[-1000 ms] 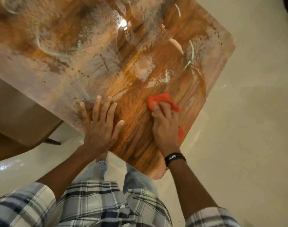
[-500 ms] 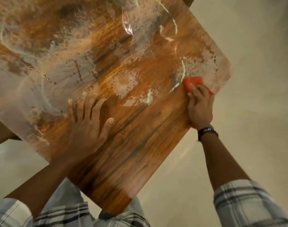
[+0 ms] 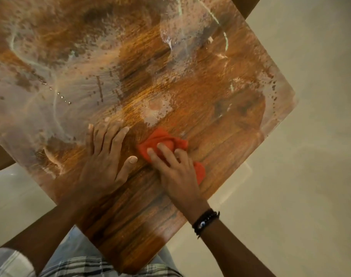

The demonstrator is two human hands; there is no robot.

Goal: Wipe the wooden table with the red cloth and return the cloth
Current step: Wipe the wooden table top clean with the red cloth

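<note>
A person's left hand (image 3: 104, 162) is lying flat, fingers spread, on a glossy brown wooden table (image 3: 210, 96) streaked with pale smears, probably bracing the body while wiping. Just beside it, the right hand (image 3: 176, 172) is pressing a crumpled red cloth (image 3: 162, 140) onto the wood, fingers curling over it. The cloth is bunching beyond the fingertips and poking out beneath the palm's outer edge.

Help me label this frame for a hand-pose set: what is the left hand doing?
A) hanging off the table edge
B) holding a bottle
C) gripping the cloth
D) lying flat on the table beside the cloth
D: the left hand lies flat on the table with its fingers spread, and only the right hand holds the cloth.
</note>
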